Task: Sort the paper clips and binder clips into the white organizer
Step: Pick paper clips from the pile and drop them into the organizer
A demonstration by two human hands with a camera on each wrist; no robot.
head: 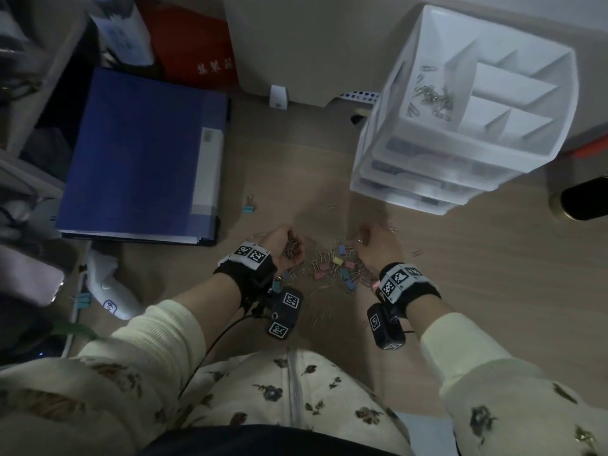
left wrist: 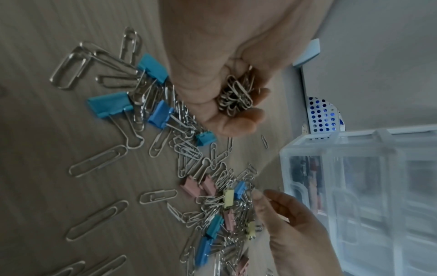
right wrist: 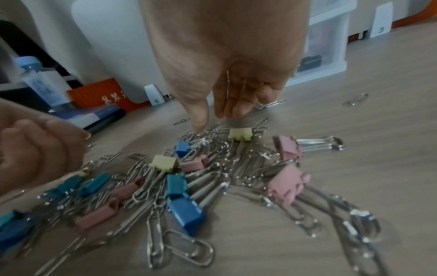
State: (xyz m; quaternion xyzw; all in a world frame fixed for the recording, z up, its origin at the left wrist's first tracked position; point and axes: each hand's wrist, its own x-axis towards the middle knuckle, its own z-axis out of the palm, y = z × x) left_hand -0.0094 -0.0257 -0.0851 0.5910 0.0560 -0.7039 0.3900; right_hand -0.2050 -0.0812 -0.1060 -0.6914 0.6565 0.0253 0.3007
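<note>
A mixed pile of silver paper clips and pastel binder clips (head: 332, 266) lies on the wooden floor between my hands. My left hand (head: 289, 248) is cupped and holds a bunch of paper clips (left wrist: 236, 95) in its curled fingers, just left of the pile. My right hand (head: 365, 241) points down at the pile's far right side, with its thumb tip (right wrist: 199, 127) touching the clips. It keeps a couple of paper clips (right wrist: 228, 84) tucked under its fingers. The white organizer (head: 460, 153) stands at the far right; several paper clips (head: 431, 93) lie in its left top compartment.
A blue folder (head: 141, 153) lies at the left, with a stray binder clip (head: 249, 205) beside it. A red box (head: 190, 41) stands at the back. A white gadget (head: 112, 291) lies near my left sleeve. A black bottle (head: 582, 199) lies at the right edge.
</note>
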